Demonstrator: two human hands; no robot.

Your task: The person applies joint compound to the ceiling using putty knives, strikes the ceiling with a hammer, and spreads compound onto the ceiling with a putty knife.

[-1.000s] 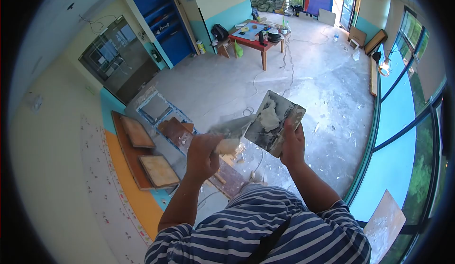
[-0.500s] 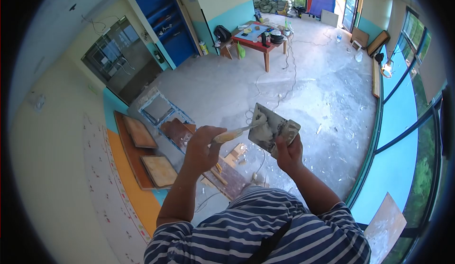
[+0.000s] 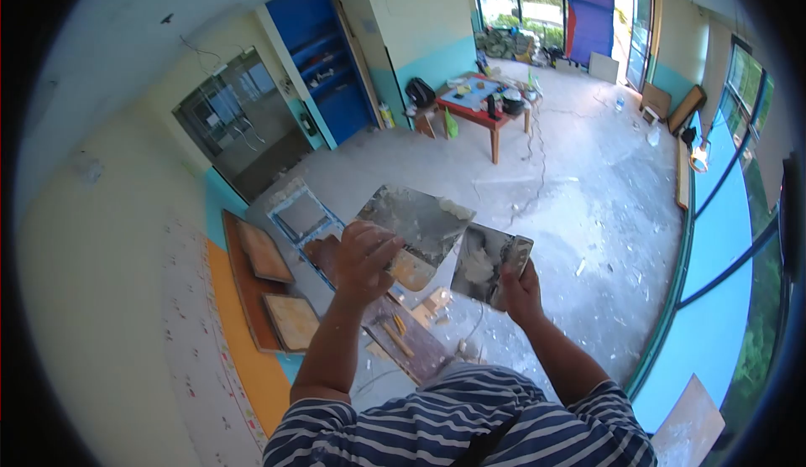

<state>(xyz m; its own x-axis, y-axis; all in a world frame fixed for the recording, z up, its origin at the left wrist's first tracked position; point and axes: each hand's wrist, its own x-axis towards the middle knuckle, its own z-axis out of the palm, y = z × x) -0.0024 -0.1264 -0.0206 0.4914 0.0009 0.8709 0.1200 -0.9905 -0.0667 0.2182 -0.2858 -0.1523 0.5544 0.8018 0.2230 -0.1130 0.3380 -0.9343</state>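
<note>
My left hand point(image 3: 366, 263) is closed on the pale handle of a plastering trowel point(image 3: 410, 222). Its broad, stained steel blade faces up toward me, with a strip of whitish putty point(image 3: 456, 208) along the right end. My right hand point(image 3: 522, 297) grips a smaller rectangular metal putty plate point(image 3: 463, 272) by its right edge, the thumb on top. A lump of grey-white putty point(image 3: 479, 263) lies on that plate. The blade's right end is close beside the plate's upper left edge; whether they touch I cannot tell.
A blue-stained stepladder point(image 3: 304, 215) stands at left, near a dark board point(image 3: 403, 320) with tools. Wooden panels point(image 3: 262, 253) lean on the left wall. A red-edged table point(image 3: 474, 114) stands further back, with cables point(image 3: 537, 165) on the floor. Windows line the right side.
My left hand has turned the trowel from edge-on to showing its broad face, with putty now at the blade's end. The plate has tilted and dropped slightly. The view has shifted.
</note>
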